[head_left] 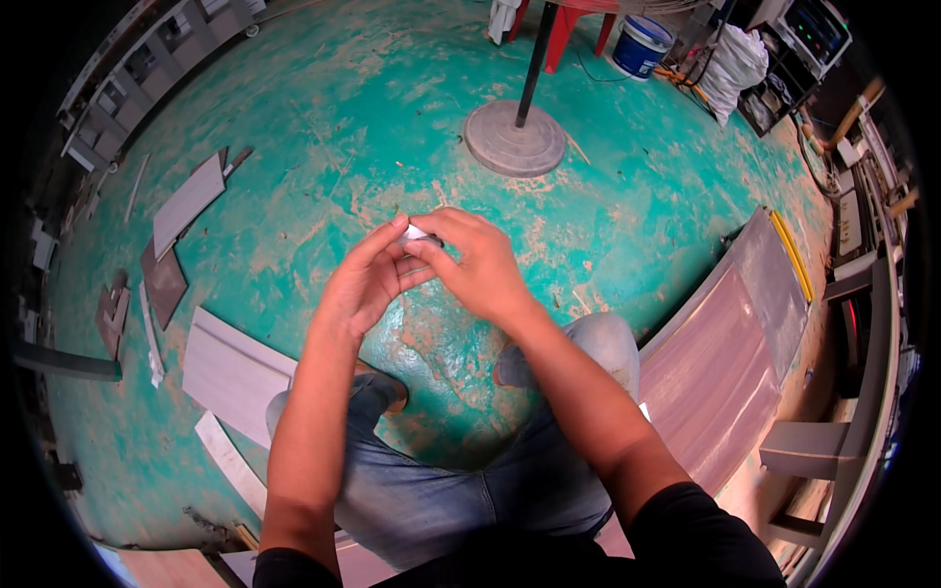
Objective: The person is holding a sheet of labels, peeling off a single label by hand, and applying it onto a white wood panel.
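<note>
In front of me, above the green floor, both my hands meet around a small white piece. Its kind is too small to make out; a darker bit shows at its right end. My left hand pinches the piece's left side with its fingertips, palm turned partly upward. From the other side, my right hand grips it between thumb and forefinger. Most of the piece is hidden by the fingers.
Grey boards and offcuts lie on the floor at left. A brown panel lies at right. Ahead stand a round pole base, a blue bucket and a white sack. A metal frame stands far left.
</note>
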Motion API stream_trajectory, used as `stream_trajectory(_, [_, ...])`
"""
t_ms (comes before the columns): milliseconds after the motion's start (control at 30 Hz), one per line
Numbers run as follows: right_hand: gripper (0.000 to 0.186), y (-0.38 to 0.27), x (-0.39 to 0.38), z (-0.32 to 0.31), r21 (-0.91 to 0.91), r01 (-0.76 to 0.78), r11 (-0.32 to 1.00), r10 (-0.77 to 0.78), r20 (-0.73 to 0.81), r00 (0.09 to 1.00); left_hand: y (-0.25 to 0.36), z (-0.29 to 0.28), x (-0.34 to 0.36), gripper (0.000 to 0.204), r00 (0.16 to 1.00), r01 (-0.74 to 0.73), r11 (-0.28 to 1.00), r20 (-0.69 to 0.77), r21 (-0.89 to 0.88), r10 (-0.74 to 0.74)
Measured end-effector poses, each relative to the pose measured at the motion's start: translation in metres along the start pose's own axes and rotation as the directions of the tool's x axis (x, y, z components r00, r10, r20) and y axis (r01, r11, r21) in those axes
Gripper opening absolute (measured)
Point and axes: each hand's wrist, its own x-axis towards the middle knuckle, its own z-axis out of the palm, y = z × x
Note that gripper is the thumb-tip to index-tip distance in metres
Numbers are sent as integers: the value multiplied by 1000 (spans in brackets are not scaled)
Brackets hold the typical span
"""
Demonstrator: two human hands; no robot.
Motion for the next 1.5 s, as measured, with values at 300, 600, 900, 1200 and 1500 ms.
stream_trajectory(300, [28, -9, 3, -13, 175, -115, 978, 84, 176, 981, 9, 0, -6, 31, 999, 50, 997, -13, 53, -49])
stream_trajectory(600, [32, -5, -2, 4, -67, 20, 998, -21, -14, 1000, -6, -4, 4, 36, 994, -46, 999, -94, 15, 48])
stream_trajectory(900, [40, -10, -3, 8, -194, 58, 979, -67, -41, 997, -9, 0, 4, 37, 993, -38, 999, -112, 9, 39])
stream_trajectory(1200, [39, -11, -4, 8, -226, 64, 972, -69, -15, 998, -5, 3, 2, 39, 991, -23, 999, -134, 41, 29])
stream_trajectory(1500, [40, -10, -6, 12, -281, 48, 959, -66, -57, 996, -9, 8, 2, 38, 990, -40, 999, -133, 2, 40])
